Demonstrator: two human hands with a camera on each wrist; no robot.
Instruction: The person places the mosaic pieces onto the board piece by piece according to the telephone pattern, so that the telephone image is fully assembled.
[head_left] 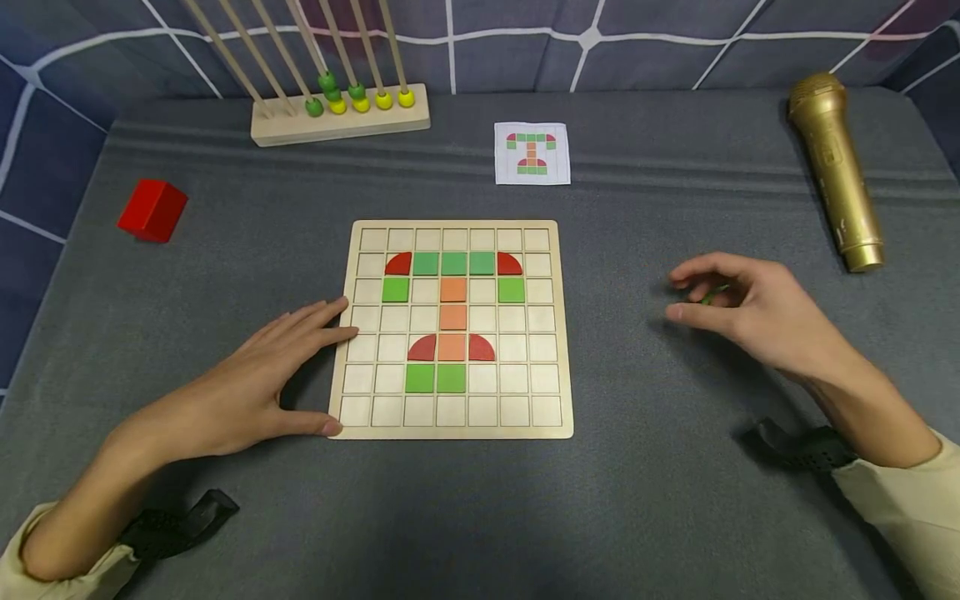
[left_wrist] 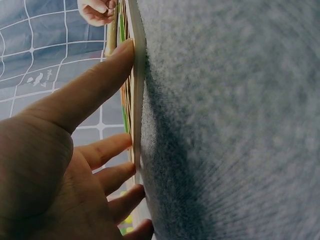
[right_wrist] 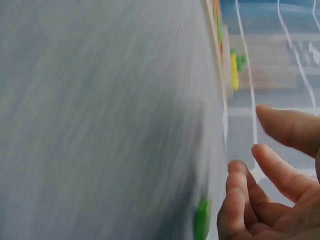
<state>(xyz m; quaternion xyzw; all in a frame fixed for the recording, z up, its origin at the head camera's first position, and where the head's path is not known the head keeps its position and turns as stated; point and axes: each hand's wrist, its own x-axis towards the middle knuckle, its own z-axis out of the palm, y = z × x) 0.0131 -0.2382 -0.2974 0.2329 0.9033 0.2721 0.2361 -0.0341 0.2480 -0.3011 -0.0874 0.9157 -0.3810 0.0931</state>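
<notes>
A square wooden grid board [head_left: 513,412] lies on the table, with red quarter-round, green and orange square tiles set in its cells. My left hand [head_left: 281,379] rests at the board's left side, fingers spread, thumb at the lower left corner. In the left wrist view, the left hand's fingertips [left_wrist: 126,50] meet the board's edge [left_wrist: 136,100]. To the right of the board, my right hand [head_left: 750,308] hovers low with fingers loosely bent, thumb and forefinger apart. A small green piece [right_wrist: 201,220] shows on the table close by the right hand's fingers, mostly hidden from the head view.
Behind the board lies a white card [head_left: 532,173] printed with a coloured tile pattern. A wooden bead rack [head_left: 341,132] with green and yellow beads stands at the back left. There is a red block [head_left: 152,210] at the left and a gold microphone [head_left: 840,167] at the back right.
</notes>
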